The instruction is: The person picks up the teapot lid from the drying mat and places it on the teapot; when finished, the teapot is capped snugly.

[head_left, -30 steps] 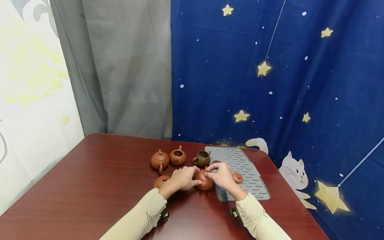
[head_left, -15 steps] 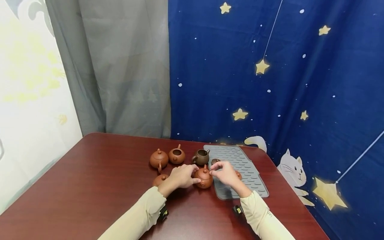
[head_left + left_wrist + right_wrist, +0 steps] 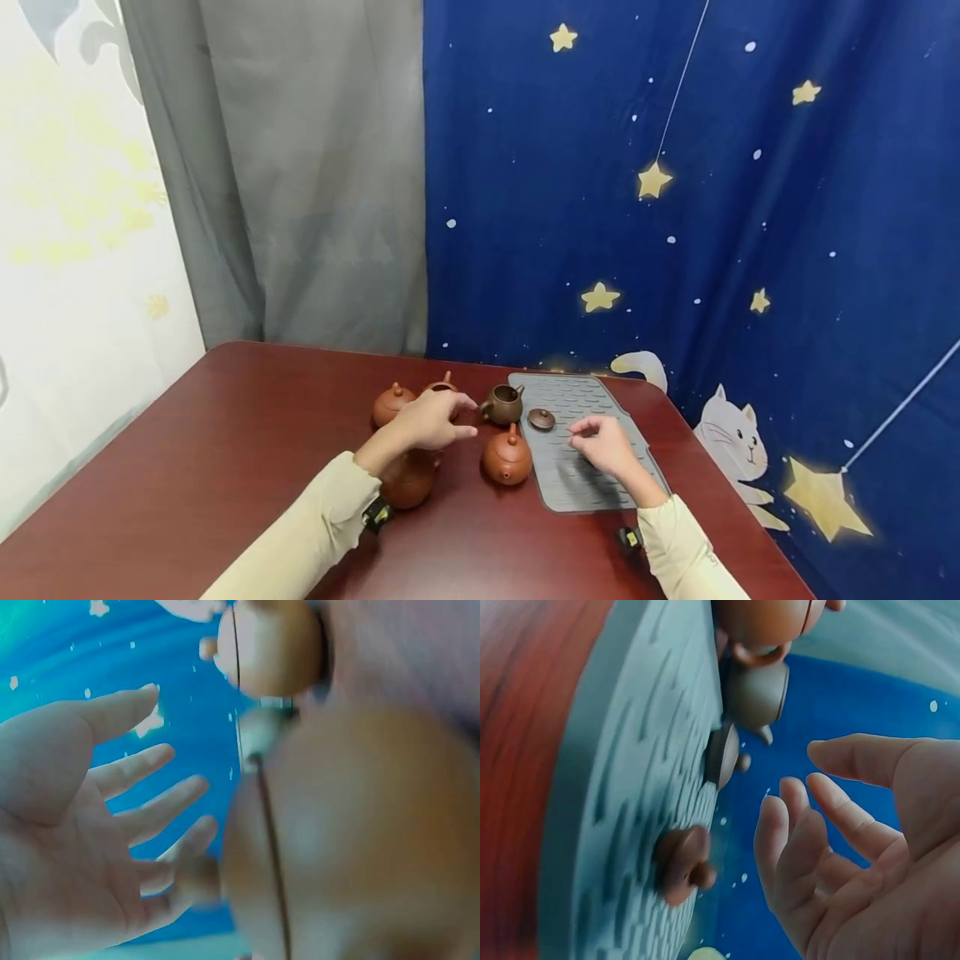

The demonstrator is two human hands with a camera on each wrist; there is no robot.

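Note:
A lidded reddish-brown teapot [image 3: 506, 462] stands upright on the table between my two hands, touched by neither. My left hand [image 3: 427, 421] is over the teapots on the left, its fingers spread and holding nothing in the left wrist view. Beneath its wrist sits another lidded teapot [image 3: 408, 482], partly covered by the arm. My right hand [image 3: 606, 446] hovers above the grey mat, fingers loosely bent and nothing between them. Nearest to it are a dark brown lid [image 3: 542, 419] and a reddish lid [image 3: 679, 866], the latter hidden behind the hand in the head view.
A dark brown teapot without its lid [image 3: 502, 406] stands at the left edge of the grey mat [image 3: 558, 492]. Behind my left hand are a lidded teapot [image 3: 388, 404] and a lidless one [image 3: 447, 384], both partly hidden. Curtains hang behind the table [image 3: 262, 417].
Both hands have come away from the middle teapot, which now carries its lid with no hand on it. The left hand moved left; the right hand moved right over the mat.

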